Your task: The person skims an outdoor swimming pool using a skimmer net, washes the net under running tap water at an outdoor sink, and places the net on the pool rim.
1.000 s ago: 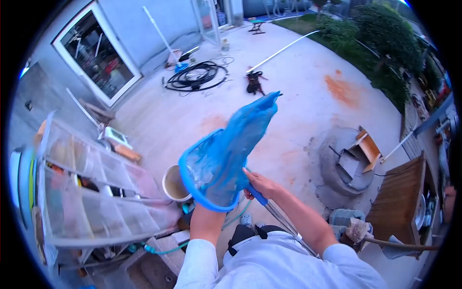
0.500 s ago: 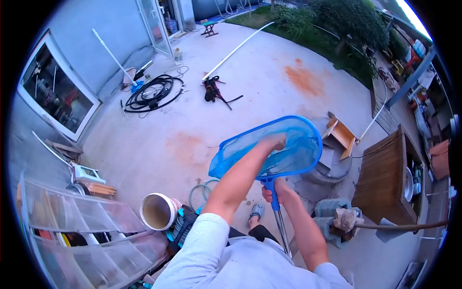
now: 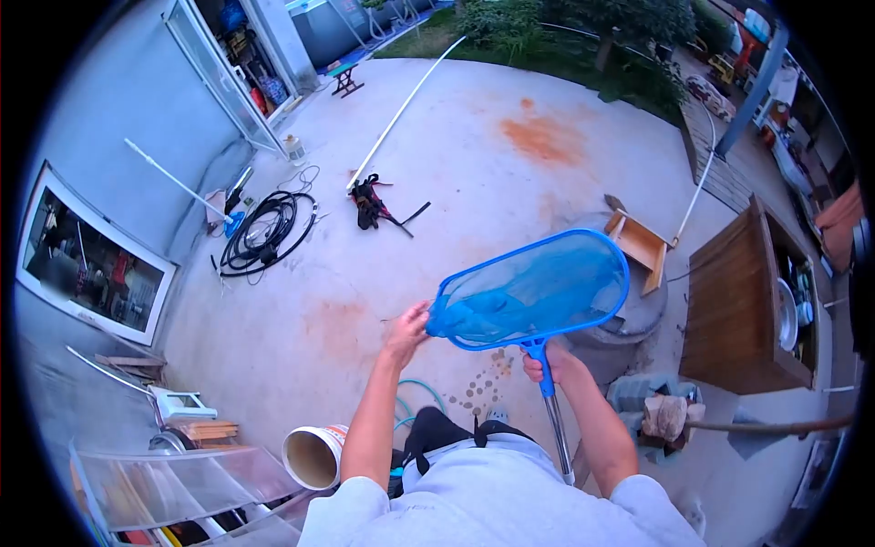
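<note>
My right hand (image 3: 547, 365) is wrapped round the blue neck of a pool skimmer net (image 3: 533, 242). Its metal pole runs down beside my body. The blue oval frame lies tilted in front of me, with the mesh sagging inside it. At the frame's left end, my left hand (image 3: 406, 334) has its fingers closed at the bunched corner of the mesh. Part of that grip is hard to make out. Wet spots mark the concrete just below the net.
A white bucket (image 3: 314, 456) and a green hose (image 3: 421, 387) are near my legs. Beyond are a black coiled hose (image 3: 269, 232), a black strap harness (image 3: 368, 204) and a long white pole (image 3: 406, 114). To the right stand a wooden cabinet (image 3: 729, 301) and a wooden tray (image 3: 638, 242).
My left hand has come out of the net's mesh and moved left to the frame's end. The net has shifted slightly right. My right hand keeps its hold on the neck.
</note>
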